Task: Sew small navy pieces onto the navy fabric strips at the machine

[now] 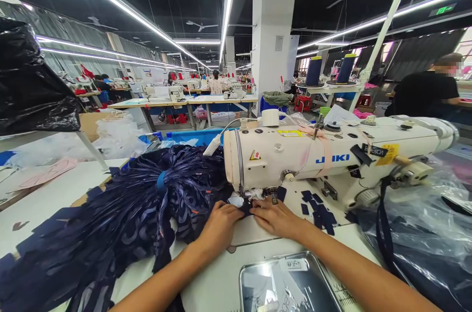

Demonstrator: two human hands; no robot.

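Observation:
A white sewing machine [332,154] stands on the white table [55,194] in front of me. Both my hands rest at its needle. My left hand [221,226] lies with fingers curled on a small piece of navy fabric [244,208] under the presser foot. My right hand [276,217] presses flat on the same piece from the right, fingers together. A big bundle of navy fabric strips [121,213], tied with a blue band, lies to the left of my left hand.
Small navy cut pieces [319,213] lie on the machine bed at right. A metal tray [287,282] sits at the near edge. Clear plastic bags [424,223] lie at right, a black bag [29,80] at far left. A person in black [424,93] sits at back right.

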